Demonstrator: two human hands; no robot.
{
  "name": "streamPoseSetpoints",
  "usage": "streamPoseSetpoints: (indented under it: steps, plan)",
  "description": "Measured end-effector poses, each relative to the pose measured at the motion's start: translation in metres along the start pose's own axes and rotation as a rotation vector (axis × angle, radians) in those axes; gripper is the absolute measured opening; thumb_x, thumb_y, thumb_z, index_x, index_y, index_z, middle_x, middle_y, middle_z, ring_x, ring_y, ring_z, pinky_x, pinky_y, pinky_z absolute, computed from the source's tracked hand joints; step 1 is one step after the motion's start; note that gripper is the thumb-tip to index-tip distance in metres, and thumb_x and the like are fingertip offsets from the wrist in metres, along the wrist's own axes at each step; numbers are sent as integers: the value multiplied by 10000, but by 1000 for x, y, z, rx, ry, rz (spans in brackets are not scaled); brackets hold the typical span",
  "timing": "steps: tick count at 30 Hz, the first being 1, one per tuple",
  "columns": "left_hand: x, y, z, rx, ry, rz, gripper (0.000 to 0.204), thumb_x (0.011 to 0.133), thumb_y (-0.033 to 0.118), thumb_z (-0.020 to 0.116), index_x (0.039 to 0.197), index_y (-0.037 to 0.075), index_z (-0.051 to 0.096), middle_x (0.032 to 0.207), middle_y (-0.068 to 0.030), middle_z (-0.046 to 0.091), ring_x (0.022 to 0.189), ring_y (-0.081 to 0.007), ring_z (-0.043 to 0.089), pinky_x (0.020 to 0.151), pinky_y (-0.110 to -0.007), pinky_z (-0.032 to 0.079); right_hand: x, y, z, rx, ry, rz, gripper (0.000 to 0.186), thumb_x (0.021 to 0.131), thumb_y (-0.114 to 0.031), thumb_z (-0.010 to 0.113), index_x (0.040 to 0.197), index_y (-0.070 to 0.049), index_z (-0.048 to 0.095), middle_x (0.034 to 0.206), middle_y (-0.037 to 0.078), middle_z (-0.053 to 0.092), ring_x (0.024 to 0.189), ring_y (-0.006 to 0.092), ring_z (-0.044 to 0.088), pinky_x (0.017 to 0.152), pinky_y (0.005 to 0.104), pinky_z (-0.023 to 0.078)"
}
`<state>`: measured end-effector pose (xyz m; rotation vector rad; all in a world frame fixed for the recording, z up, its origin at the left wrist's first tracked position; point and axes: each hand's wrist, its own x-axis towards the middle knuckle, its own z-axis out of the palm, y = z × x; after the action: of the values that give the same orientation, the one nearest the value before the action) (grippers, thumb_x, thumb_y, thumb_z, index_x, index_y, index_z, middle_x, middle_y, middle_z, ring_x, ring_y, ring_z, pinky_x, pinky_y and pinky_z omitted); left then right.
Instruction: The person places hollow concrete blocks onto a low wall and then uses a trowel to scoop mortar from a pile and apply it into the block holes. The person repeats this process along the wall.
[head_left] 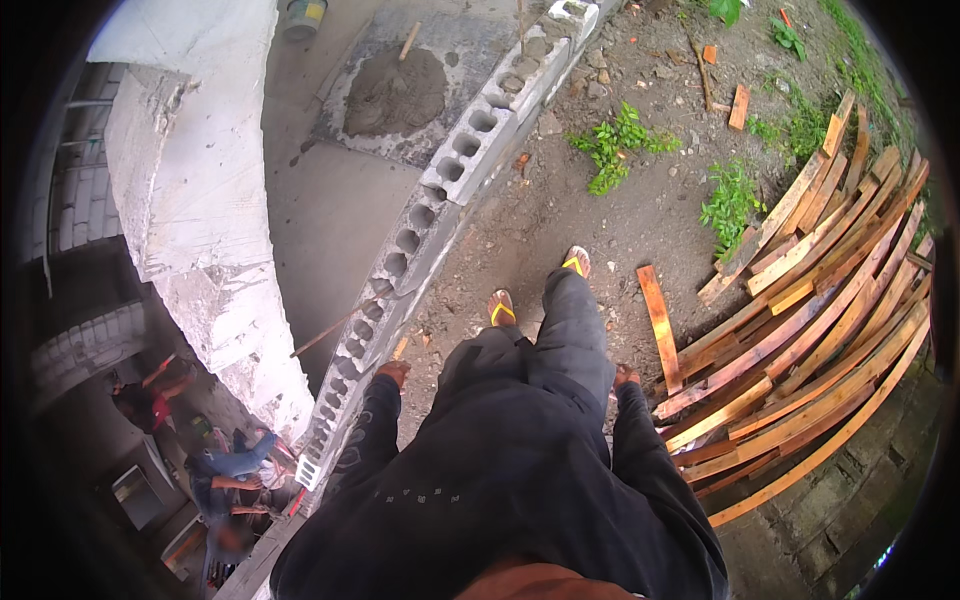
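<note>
Left hand (394, 372): hangs at the person's side at about 9 o'clock from the hips, loosely curled and holding nothing; it is just beside the block wall.
Right hand (626, 377): hangs at the other side at about 3 o'clock, holding nothing as far as the view shows, though the fingers are partly hidden by the sleeve; it is close to the near end of the plank pile.
Block wall (440, 190): 1 course of grey hollow blocks runs from 7 o'clock up to 12 o'clock, cells open and unfilled on top; I judge the laying only begun, with just this low row in place.
Mortar (395, 90): a wet grey heap lies on a board at 11 o'clock beyond the wall, a stick standing in it, seemingly ready but unused at this instant.
Plank pile (810, 320): many rough boards stacked at 3 o'clock on the dirt, well within reach of the right side, none picked up.
Loose plank (660, 325): 1 orange board lies apart, just left of the pile.
Feet (538, 285): 2 yellow-strapped sandals on bare dirt at 12 o'clock.
Bucket (302, 18): at the top edge, far from both hands.
</note>
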<state>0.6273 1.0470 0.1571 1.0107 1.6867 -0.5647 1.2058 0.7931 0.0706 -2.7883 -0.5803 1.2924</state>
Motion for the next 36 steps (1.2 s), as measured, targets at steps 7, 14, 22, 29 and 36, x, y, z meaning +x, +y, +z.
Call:
streamPoseSetpoints:
  steps: [7,14,22,29,36]
  plan:
    - [-4,85,11,-179,77,61,272,857,335,669,1011,112,694,976,-56,673,917,-194,643,774,-373,540,128,-133,-152,496,-138,-172,388,947,-267,594,1277,-63,569,1001,143,722,794,236,718,566,378,559]
    - [-99,194,26,-359,232,94,387,861,428,647,1026,88,733,867,-79,712,898,-196,660,849,-325,495,188,-184,-261,446,-180,-218,414,955,-307,594,1302,-87,542,1043,136,708,861,249,708,611,424,560]
    - [-72,143,42,359,-25,210,387,955,343,432,1211,174,669,1094,-58,719,1086,-282,646,970,-391,479,113,-169,-236,382,-303,168,472,961,-373,528,1369,-138,497,1178,125,672,1006,296,676,720,468,535]
    - [-30,78,70,212,-86,102,379,929,307,498,1258,168,623,1175,-28,697,1120,-291,638,967,-409,492,85,-185,-217,-49,-527,-27,515,970,-366,496,1426,-137,430,1245,145,630,1101,360,627,877,574,477]
    - [-23,69,95,-137,-56,-1,387,907,398,466,1084,195,743,1223,-35,678,1159,-302,611,1012,-392,455,113,-310,-263,19,-345,-104,560,954,-451,533,1433,-192,402,1340,108,571,1136,344,602,912,549,441]
